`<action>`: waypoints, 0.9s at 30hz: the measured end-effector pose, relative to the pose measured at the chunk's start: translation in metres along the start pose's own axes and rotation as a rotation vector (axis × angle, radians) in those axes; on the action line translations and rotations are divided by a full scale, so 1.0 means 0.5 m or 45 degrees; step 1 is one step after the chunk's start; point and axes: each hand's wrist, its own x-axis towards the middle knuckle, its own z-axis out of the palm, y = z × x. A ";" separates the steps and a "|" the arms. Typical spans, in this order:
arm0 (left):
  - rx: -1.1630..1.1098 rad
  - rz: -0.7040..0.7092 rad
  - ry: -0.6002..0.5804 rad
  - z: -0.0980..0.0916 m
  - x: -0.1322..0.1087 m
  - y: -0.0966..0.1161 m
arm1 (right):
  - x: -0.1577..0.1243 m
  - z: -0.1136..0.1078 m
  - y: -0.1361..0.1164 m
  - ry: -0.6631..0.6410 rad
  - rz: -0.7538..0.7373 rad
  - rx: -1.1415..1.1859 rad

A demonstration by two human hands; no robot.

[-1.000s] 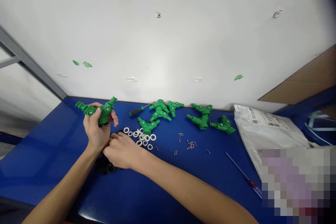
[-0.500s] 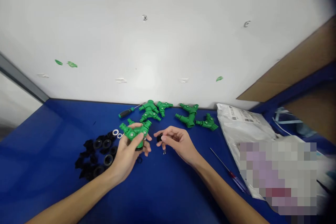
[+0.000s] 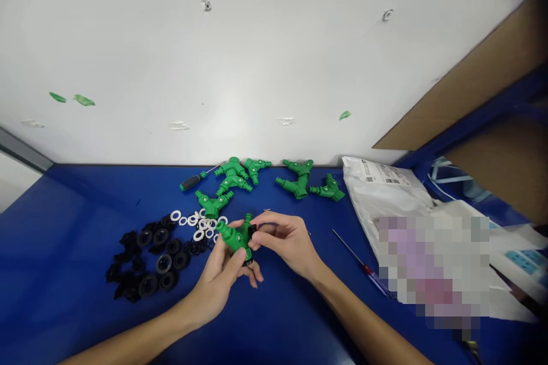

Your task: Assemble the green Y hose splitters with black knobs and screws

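Note:
My left hand (image 3: 218,274) grips a green plastic Y hose connector (image 3: 235,236) low over the blue bench. My right hand (image 3: 285,241) pinches a small black part (image 3: 253,230) between its fingertips and holds it against the connector's side. A black end shows below the connector, partly hidden by my left fingers. The nearest loose items are white rings (image 3: 201,223) just left of my hands and black rubber fittings (image 3: 160,262) further left.
Several green Y connectors (image 3: 231,177) lie along the wall behind a dark-handled screwdriver (image 3: 190,181). A red-handled screwdriver (image 3: 363,268) and a white plastic bag (image 3: 377,188) lie to the right on the blue bench (image 3: 55,251). A pixelated patch covers the right foreground.
My hands have come together, bringing the small black part from my right hand against the connector. The view has turned, shifting the bench contents left and uncovering more white rings.

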 end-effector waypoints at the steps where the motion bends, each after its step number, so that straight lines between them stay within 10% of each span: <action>1: 0.048 0.025 0.007 0.000 -0.001 -0.002 | -0.002 0.003 -0.002 -0.010 -0.005 -0.004; 27: 0.404 0.161 0.068 -0.004 0.004 0.003 | -0.028 0.043 -0.001 0.111 -0.263 -0.292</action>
